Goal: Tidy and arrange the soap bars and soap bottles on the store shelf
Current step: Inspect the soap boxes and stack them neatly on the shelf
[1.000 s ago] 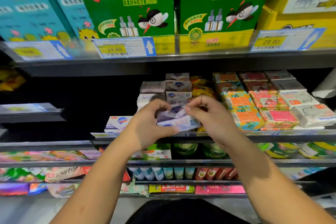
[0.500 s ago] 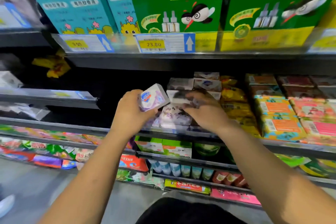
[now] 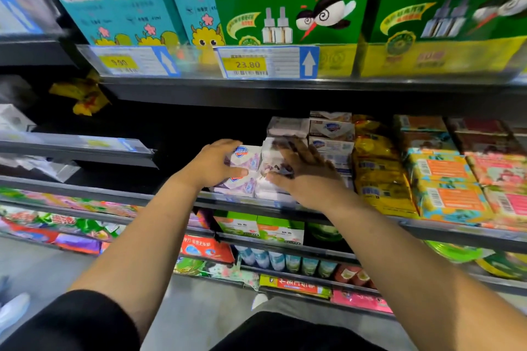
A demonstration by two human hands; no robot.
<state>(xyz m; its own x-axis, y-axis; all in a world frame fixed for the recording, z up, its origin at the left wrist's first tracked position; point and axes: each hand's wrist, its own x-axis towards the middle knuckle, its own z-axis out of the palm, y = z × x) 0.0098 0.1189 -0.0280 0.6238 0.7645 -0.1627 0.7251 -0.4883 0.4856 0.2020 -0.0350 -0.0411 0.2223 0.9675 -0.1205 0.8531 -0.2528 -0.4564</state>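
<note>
The left hand [image 3: 214,165] holds a white and purple soap bar [image 3: 247,155], with its fingers curled round it. The bar sits on another bar at the front of the shelf [image 3: 445,232]. The right hand [image 3: 305,179] is blurry, and its fingers look flat on the next soap pile [image 3: 269,191]. I think the job is partly done, with more piles left. I cannot make out soap bottles. The shelf is dark metal, above a grey floor [image 3: 37,268].

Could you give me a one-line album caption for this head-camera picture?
Left hand grips a soap bar while the right hand rests on the neighbouring stack.
</note>
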